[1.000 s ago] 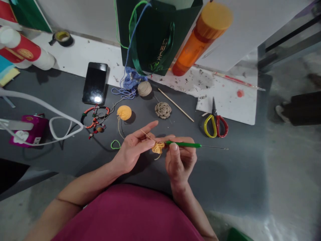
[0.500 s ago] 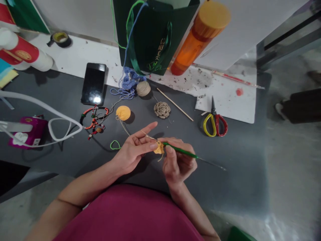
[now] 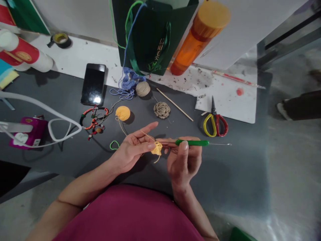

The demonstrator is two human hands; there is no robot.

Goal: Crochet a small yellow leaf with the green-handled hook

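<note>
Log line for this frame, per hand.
left hand: holds yellow crochet piece | right hand: holds green-handled crochet hook | nearby: yellow yarn ball

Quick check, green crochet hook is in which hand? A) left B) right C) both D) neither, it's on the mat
B. The right hand pinches the green-handled crochet hook, while the left hand holds the small yellow crocheted piece.

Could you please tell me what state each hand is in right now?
Left hand: closed, pinching the yellow crochet piece.
Right hand: closed, holding the green crochet hook.
</note>
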